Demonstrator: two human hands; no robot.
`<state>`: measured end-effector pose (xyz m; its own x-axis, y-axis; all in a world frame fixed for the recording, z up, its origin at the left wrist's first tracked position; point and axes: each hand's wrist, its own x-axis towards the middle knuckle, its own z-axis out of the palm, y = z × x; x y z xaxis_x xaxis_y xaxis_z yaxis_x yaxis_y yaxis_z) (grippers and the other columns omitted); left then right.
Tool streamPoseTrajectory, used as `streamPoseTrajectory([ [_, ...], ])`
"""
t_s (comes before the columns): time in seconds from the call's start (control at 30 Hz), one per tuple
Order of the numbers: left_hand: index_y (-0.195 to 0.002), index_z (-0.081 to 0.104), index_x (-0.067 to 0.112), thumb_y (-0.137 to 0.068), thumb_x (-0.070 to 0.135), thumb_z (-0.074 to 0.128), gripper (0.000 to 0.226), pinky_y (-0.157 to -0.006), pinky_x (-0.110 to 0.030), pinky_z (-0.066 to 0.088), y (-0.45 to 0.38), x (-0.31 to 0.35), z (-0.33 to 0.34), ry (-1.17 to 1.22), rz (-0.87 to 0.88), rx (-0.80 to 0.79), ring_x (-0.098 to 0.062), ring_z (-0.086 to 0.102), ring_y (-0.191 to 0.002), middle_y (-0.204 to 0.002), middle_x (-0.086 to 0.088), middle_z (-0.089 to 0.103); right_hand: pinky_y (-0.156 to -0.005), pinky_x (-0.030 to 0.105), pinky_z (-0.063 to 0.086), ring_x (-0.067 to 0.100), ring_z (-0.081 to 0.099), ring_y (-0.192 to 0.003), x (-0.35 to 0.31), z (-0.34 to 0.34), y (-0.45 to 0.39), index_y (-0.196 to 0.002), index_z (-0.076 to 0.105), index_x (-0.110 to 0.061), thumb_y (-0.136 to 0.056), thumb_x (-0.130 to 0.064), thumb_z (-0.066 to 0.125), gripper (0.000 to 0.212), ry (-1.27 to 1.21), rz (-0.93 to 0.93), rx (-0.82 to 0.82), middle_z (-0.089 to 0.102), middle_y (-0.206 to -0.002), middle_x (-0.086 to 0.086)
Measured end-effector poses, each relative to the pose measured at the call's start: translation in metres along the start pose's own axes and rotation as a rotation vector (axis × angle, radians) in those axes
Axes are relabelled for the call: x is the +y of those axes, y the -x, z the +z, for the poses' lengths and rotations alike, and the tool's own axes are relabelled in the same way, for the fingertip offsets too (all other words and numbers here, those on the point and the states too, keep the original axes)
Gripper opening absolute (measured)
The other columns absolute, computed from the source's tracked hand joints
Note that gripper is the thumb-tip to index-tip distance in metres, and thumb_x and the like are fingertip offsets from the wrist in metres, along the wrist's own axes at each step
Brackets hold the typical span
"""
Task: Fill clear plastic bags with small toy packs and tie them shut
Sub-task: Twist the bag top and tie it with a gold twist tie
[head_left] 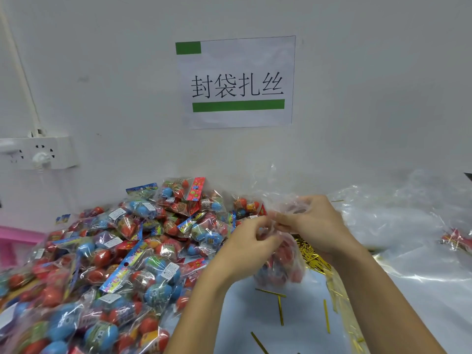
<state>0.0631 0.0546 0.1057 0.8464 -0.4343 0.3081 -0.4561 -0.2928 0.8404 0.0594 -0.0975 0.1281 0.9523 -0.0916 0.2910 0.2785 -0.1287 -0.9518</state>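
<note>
Both hands, left (251, 235) and right (305, 221), pinching bag (279, 267) neck, already filled. Not tied yet. Huge pile (107, 256) at 9 o'clock, ties (313, 256) at 3.

Glossy crinkled clear plastic bag (281, 261), shiny gold foil ties (313, 256), matt paper sign (237, 83)

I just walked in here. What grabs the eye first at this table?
The big heap of red and blue toy packs covering the table's left side. At centre, the left hand and right hand pinch the neck of a filled clear bag, with gold twist ties scattered just right of it.
</note>
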Motion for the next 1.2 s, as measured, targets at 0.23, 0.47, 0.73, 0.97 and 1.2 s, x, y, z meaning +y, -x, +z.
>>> streamPoseTrajectory([
  [0.23,-0.105,0.070,0.008,-0.101,0.002,0.050,0.021,-0.078,-0.011,0.048,-0.007,-0.003,0.019,0.251,0.115,0.234,0.001,0.069,-0.087,-0.090,0.008,0.074,-0.066,0.037,0.059,0.032,0.074,-0.074,0.000,-0.003,-0.001,-0.078,0.074,0.004,-0.080,0.002,0.077,0.004,0.027,-0.003,0.040,0.074,-0.080,0.022],
  [0.47,-0.089,0.071,0.019,-0.100,-0.001,0.051,0.030,-0.066,-0.011,0.046,-0.010,-0.014,0.023,0.196,0.145,0.425,0.000,0.065,-0.072,-0.076,0.012,0.072,-0.073,0.040,0.059,0.023,0.070,-0.077,-0.002,0.006,0.000,-0.083,0.079,-0.004,-0.075,-0.006,0.085,0.011,0.040,-0.037,-0.013,0.077,-0.084,0.016],
  [0.73,-0.076,0.065,0.014,-0.099,0.003,0.053,0.028,-0.048,-0.015,0.032,-0.005,-0.041,-0.015,0.071,-0.017,0.644,-0.002,0.039,-0.046,-0.051,0.013,0.051,-0.054,0.017,0.054,-0.001,0.067,-0.057,-0.005,-0.005,-0.002,-0.098,0.073,-0.021,-0.092,-0.005,0.065,0.019,0.180,-0.032,0.103,0.071,-0.065,-0.010],
  [0.97,-0.079,0.063,0.019,-0.100,0.008,0.052,0.026,-0.051,-0.019,0.035,0.015,-0.036,-0.017,0.008,-0.014,0.714,-0.007,0.042,-0.053,-0.064,-0.002,0.059,-0.063,0.025,0.054,0.013,0.072,-0.075,0.001,0.003,0.004,-0.095,0.075,-0.024,-0.094,-0.015,0.060,0.017,0.424,0.035,0.042,0.074,-0.080,-0.007],
  [1.2,-0.093,0.065,0.025,-0.101,0.005,0.045,0.029,-0.038,-0.011,0.031,0.050,-0.040,-0.010,0.082,-0.121,0.755,-0.002,0.041,-0.038,-0.049,0.012,0.053,-0.053,0.007,0.038,0.006,0.060,-0.071,0.035,0.020,0.037,-0.104,0.076,-0.018,-0.096,-0.016,0.058,0.020,0.764,0.040,-0.221,0.068,-0.084,-0.004],
])
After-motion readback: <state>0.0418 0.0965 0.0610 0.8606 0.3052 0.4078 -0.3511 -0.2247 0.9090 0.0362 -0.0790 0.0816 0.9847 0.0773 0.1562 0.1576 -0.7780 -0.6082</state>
